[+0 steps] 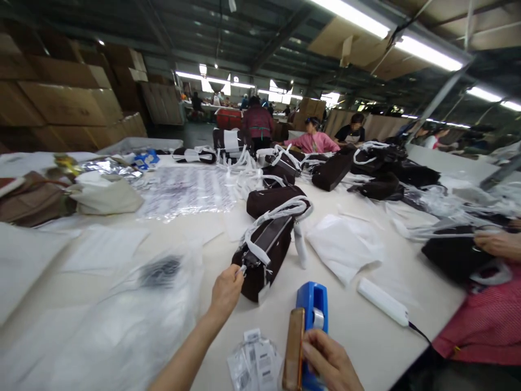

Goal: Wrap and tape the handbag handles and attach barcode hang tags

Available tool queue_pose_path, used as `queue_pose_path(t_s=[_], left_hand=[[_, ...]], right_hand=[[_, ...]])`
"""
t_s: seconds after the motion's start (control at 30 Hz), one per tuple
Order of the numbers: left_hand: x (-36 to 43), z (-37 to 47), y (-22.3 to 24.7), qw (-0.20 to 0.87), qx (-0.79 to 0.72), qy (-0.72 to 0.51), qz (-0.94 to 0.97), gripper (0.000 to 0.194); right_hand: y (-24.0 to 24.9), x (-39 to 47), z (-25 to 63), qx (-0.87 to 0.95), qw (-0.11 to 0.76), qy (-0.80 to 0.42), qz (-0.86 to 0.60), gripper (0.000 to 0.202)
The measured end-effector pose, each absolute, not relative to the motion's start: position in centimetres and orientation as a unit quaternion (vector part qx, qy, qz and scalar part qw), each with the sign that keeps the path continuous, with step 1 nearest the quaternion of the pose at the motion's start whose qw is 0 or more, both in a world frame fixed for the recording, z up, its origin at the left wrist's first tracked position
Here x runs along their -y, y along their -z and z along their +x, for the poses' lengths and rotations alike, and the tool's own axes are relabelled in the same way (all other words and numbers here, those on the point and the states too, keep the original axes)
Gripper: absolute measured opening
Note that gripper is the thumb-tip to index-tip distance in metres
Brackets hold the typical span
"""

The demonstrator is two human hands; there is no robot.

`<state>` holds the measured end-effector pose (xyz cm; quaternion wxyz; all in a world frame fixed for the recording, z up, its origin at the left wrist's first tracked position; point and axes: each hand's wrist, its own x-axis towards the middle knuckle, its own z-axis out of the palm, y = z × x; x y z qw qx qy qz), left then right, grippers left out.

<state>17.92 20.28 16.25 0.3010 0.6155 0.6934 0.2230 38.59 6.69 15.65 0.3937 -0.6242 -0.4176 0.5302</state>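
My left hand (pixel 227 293) is closed in a pinch at the near end of a dark brown bag (pixel 271 252), by its metal hardware. White wrapping covers the bag's strap, which lies over its top. My right hand (pixel 325 355) has its fingers bent together at the near part of a blue tape dispenser (pixel 311 298); what they hold, if anything, is too small to make out. Against the dispenser's left side stands a brown, amber-edged block (pixel 293 347). Printed labels in clear bags (pixel 255 361) lie to the left of it.
More dark bags (pixel 334 165) lie across the table's far side. Clear plastic bags (pixel 122 320) cover the near left. White sheets (pixel 345 244) and a white corded device (pixel 382 301) lie right. Another person's hand (pixel 499 244) touches a black bag at the right edge.
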Motion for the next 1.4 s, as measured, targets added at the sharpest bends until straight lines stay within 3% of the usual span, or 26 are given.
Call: queue_pose_path(t_s=[0.13, 0.3, 0.7, 1.13, 1.4], left_hand=[[-20.0, 17.8, -16.2, 0.287, -0.689, -0.212, 0.631, 0.02], [-20.3, 17.2, -16.3, 0.277, -0.678, -0.186, 0.655, 0.02], [-20.4, 16.7, -15.7, 0.263, -0.648, -0.156, 0.697, 0.025], [-20.1, 16.7, -15.7, 0.205, -0.634, -0.129, 0.735, 0.036], [-20.4, 16.8, -16.3, 0.246, -0.661, -0.153, 0.692, 0.026]], right_hand=[[-18.8, -14.0, 33.0, 0.404, 0.414, -0.612, -0.539, 0.027], [-17.1, -18.5, 29.1, 0.338, 0.445, -0.64, -0.527, 0.03], [-15.2, -19.8, 26.8, 0.228, 0.482, -0.638, -0.556, 0.035], [-16.2, -21.1, 26.7, 0.168, 0.417, -0.673, -0.587, 0.017], [-16.3, -20.7, 27.2, 0.188, 0.411, -0.685, -0.572, 0.019]])
